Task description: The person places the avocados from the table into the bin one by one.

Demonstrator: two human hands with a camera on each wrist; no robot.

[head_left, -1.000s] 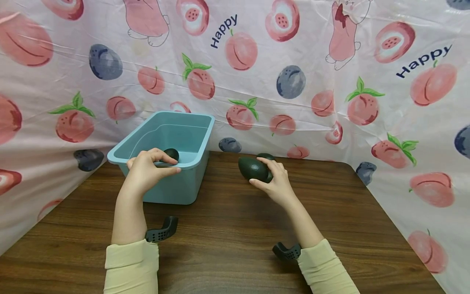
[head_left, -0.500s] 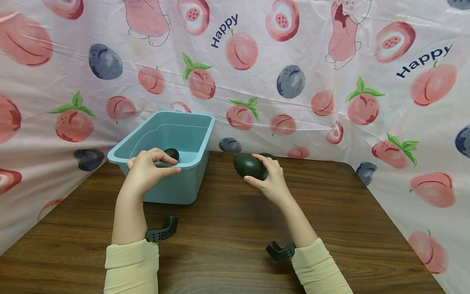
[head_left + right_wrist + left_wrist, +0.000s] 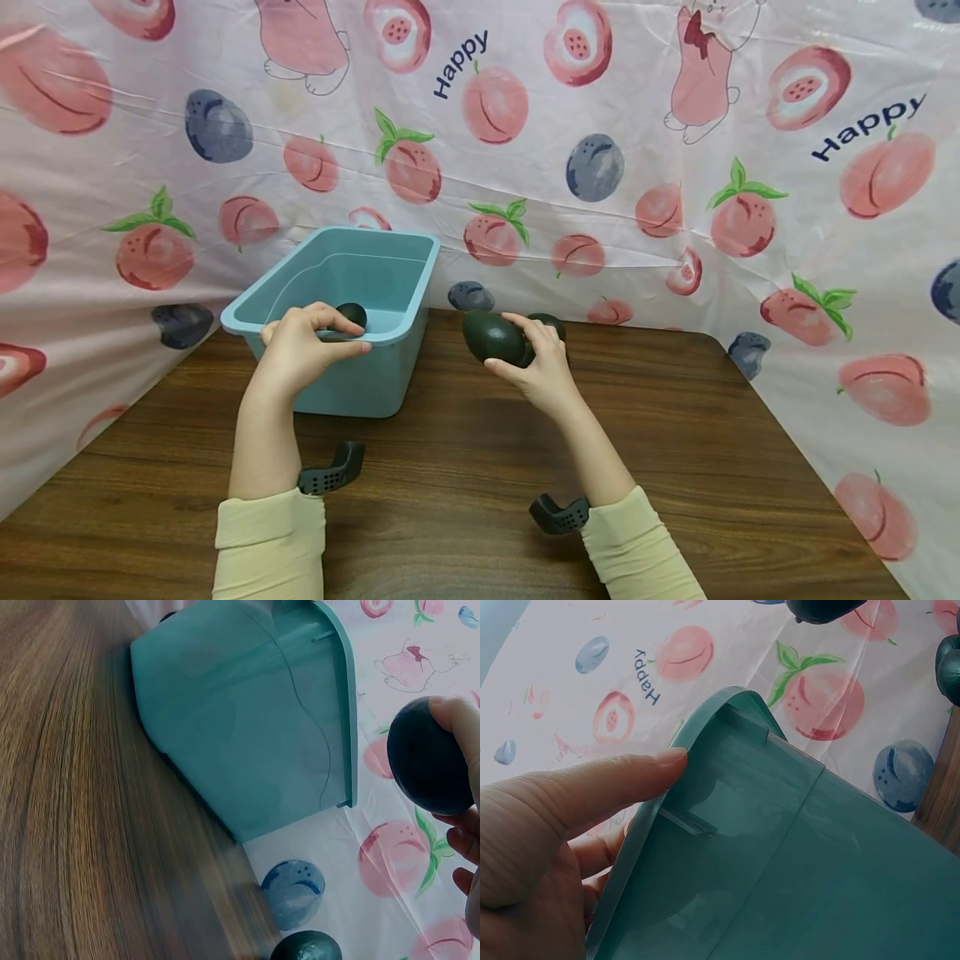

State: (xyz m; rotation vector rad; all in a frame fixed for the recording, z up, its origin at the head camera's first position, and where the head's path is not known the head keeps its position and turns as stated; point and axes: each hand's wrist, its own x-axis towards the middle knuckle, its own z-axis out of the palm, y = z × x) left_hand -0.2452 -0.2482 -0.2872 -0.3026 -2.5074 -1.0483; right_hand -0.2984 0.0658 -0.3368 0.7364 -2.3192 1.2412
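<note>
My left hand (image 3: 296, 350) grips the near rim of a light blue plastic bin (image 3: 401, 367), thumb outside and fingers over the edge. In the left wrist view the thumb (image 3: 622, 784) lies against the bin's outer wall. Inside the bin sits a dark green avocado (image 3: 351, 315), partly hidden by that hand. My right hand (image 3: 546, 373) holds another avocado (image 3: 492, 337) above the table, between thumb and fingers, to the right of the bin. Behind this hand, a further avocado (image 3: 550, 322) is partly hidden at the table's back.
The brown wooden table (image 3: 450, 500) ends at a hanging sheet (image 3: 517, 175) printed with peaches, which runs along the back and both sides. Black wrist mounts (image 3: 558, 514) sit on both wrists.
My right hand has moved left with its avocado, toward the bin, showing more of the avocado behind. The left hand has stayed on the rim.
</note>
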